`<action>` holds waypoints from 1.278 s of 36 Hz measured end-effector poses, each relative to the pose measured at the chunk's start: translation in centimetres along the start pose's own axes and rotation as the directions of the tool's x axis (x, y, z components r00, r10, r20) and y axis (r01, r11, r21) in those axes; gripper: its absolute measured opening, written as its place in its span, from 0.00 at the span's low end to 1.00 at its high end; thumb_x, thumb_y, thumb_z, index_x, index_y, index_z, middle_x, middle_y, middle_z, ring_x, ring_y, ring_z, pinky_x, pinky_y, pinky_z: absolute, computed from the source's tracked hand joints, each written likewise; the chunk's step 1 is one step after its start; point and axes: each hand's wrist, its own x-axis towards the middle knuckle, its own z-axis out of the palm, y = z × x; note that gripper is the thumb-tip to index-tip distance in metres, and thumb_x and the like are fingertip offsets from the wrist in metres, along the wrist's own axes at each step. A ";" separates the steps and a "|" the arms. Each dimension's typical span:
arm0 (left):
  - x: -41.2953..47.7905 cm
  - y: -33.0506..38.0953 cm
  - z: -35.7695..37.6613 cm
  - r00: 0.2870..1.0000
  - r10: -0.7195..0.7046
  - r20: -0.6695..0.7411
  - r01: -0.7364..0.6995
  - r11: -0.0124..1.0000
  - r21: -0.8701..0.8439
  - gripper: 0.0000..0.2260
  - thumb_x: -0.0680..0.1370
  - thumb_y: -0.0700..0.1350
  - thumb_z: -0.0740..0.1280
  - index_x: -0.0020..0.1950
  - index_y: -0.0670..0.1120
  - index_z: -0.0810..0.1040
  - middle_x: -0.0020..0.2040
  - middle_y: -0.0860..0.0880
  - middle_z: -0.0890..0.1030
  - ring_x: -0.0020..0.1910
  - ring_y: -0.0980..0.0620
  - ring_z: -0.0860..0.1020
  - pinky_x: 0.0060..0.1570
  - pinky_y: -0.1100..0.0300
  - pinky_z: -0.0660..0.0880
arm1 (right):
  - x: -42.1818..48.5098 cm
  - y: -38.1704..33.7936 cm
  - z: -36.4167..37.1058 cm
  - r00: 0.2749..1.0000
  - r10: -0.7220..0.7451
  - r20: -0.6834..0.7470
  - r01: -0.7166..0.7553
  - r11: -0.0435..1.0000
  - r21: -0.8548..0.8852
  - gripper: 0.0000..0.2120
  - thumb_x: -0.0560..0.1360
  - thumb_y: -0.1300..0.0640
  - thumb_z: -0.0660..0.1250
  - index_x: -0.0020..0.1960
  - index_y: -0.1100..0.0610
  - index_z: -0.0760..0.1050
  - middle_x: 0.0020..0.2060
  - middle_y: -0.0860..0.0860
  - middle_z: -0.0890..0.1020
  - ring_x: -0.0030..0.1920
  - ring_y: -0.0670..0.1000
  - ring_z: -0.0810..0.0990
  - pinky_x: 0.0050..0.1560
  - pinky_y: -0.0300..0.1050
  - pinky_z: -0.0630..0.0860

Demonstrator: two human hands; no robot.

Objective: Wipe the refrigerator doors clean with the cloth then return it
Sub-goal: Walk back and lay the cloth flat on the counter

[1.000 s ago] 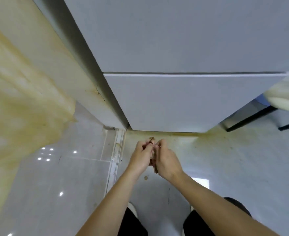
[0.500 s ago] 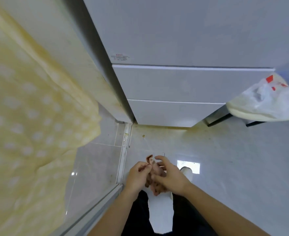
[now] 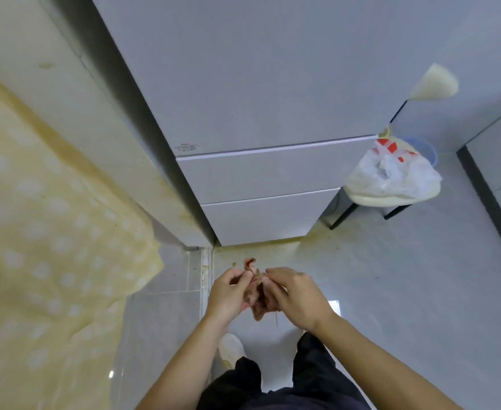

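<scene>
A small brownish cloth [image 3: 256, 294] is bunched between both hands, in front of my waist. My left hand [image 3: 228, 294] pinches its left side, and my right hand [image 3: 296, 297] grips its right side with curled fingers. The white refrigerator [image 3: 243, 99] stands straight ahead, seen from above, with a tall upper door and two drawer fronts [image 3: 258, 179] below it. My hands are a short way in front of the lowest drawer and touch no door.
A yellow dotted curtain [image 3: 51, 217] hangs at the left. Right of the fridge, a white plastic bag [image 3: 391, 179] sits on a black-legged stand beside a blue bucket [image 3: 423, 149]. Pale tiled floor [image 3: 391, 291] lies below; my feet show at the bottom.
The view has pulled back and up from the fridge, bringing the upper door into sight. Both hands have kept hold of the cloth and worked it between the fingers.
</scene>
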 end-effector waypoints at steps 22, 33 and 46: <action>-0.6 9.2 10.9 0.925 0.242 0.293 -0.329 0.897 0.295 0.10 0.85 0.43 0.65 0.51 0.51 0.85 0.47 0.54 0.88 0.50 0.56 0.85 0.49 0.60 0.79 | -10.1 3.8 -9.7 0.629 0.536 -0.562 -0.319 0.838 0.443 0.17 0.86 0.44 0.57 0.43 0.52 0.71 0.32 0.49 0.77 0.35 0.51 0.77 0.38 0.49 0.74; -1.4 14.9 24.8 0.895 0.277 0.350 -0.371 0.897 0.238 0.11 0.87 0.40 0.61 0.56 0.44 0.83 0.53 0.47 0.86 0.54 0.50 0.84 0.55 0.57 0.80 | -15.6 14.1 -19.8 0.520 0.655 -0.548 -0.328 0.745 0.581 0.17 0.85 0.44 0.62 0.40 0.49 0.76 0.35 0.44 0.80 0.35 0.44 0.77 0.34 0.33 0.70; -0.6 18.3 39.5 0.884 0.242 0.400 -0.375 0.879 0.296 0.10 0.86 0.40 0.62 0.56 0.45 0.83 0.53 0.46 0.86 0.53 0.50 0.84 0.56 0.54 0.80 | -19.4 23.9 -27.9 0.398 0.820 -0.411 -0.222 0.521 0.824 0.16 0.84 0.55 0.64 0.39 0.58 0.70 0.29 0.53 0.75 0.28 0.54 0.73 0.26 0.46 0.74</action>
